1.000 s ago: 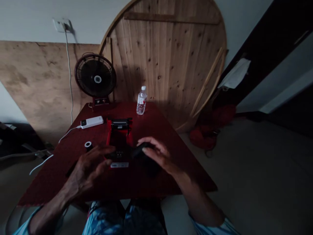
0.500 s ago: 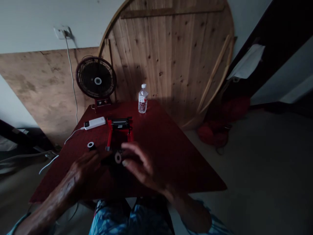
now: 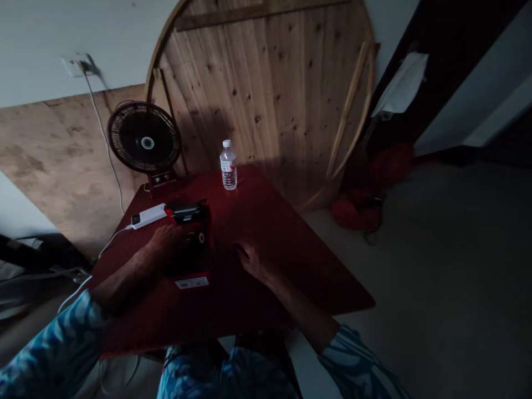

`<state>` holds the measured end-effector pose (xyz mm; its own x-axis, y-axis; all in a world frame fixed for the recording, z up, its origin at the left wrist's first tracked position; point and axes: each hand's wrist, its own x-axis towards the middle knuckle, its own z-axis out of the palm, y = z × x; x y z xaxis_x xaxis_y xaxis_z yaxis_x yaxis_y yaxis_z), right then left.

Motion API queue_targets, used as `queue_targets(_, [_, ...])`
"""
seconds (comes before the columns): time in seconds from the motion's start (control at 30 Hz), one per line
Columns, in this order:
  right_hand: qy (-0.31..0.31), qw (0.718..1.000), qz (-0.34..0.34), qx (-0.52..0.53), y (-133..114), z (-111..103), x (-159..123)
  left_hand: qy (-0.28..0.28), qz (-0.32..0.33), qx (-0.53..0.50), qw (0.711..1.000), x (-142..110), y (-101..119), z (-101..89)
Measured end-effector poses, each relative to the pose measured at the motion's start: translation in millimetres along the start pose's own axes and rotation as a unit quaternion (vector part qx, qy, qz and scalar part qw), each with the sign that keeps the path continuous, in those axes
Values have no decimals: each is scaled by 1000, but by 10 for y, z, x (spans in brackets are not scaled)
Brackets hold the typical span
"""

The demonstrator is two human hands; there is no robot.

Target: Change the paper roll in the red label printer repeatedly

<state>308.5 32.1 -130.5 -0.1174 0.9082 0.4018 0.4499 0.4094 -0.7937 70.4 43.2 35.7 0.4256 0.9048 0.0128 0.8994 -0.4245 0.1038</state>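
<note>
My left hand (image 3: 166, 242) reaches over a red frame (image 3: 211, 244) on the table, its fingers closed around a dark roll with a pale ring-shaped end (image 3: 201, 238). Shadow hides most of the roll and the fingertips. Across the frame's far end lies a black roller-like bar (image 3: 187, 213). A white label (image 3: 192, 282) is stuck on the near end. To the right, my right hand (image 3: 253, 263) is low over the table, apart from the frame. A dark gap shows between its thumb and bent fingers, and nothing is visible in it.
On the dark red table (image 3: 291, 266) a white power bank (image 3: 148, 216) with a cable lies left of the frame. A water bottle (image 3: 229, 166) and a fan (image 3: 145, 138) stand at the back. A round wooden board (image 3: 270, 94) leans against the wall.
My left hand has moved up and right over the frame. My right hand has drawn away rightward from the roll. The frame's labelled near end has come into view.
</note>
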Motion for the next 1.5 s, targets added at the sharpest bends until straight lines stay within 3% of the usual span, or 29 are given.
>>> queue_targets(0.3, [-51,992,-57,-105,-48,-21,-25,-31,14,21,999,-36,17,-59])
queue_targets(0.5, [-55,994,-44,-89,-48,-26,-14,-90,5,12,996,197,108,114])
queue_targets(0.63, [-41,995,-56,-65,11,-15,-33,-99,9,-12,995,181,32,9])
queue_targets(0.73, [-19,997,-46,-58,80,-22,-61,-67,23,-54,996,-126,-53,-111])
queue_targets(0.8, [-10,998,-32,-58,131,-30,-78,-1,29,-136,990,-423,-92,-98])
queue_targets(0.9, [-5,998,-21,-61,184,-40,-87,72,59,-183,979,-783,-111,104])
queue_targets(0.97, [-2,998,-12,-67,182,-53,-80,128,74,-169,975,-884,-107,283])
queue_targets(1.07, [0,996,-10,-84,123,-88,-56,158,86,-145,973,-866,-104,448])
queue_targets(1.27, [-18,997,5,-69,-17,-70,8,137,79,-130,979,-721,-133,445])
queue_targets(1.5, [-19,1000,20,3,-150,-56,194,167,80,-78,980,-680,-32,566])
